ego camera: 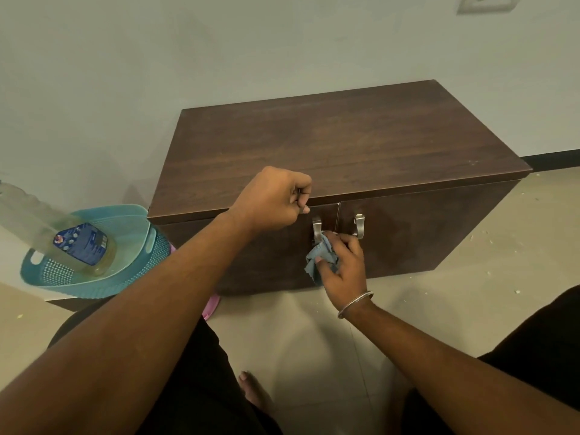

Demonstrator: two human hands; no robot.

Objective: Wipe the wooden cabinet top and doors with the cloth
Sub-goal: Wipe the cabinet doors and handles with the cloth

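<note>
A dark brown wooden cabinet (339, 142) stands against the wall, with two front doors and two metal handles, the left handle (317, 229) and the right handle (359, 226). My right hand (343, 271) holds a crumpled blue cloth (320, 259) and presses it on the left door just below its handle. My left hand (273, 199) is curled into a fist at the cabinet's front top edge, above the left door; nothing shows inside it.
A teal perforated plastic basket (141, 246) sits to the left of the cabinet, holding a bottle of yellow liquid (83, 246). A pink object (212, 304) peeks out under my left forearm. My knees and a bare foot (254, 394) are on the tiled floor.
</note>
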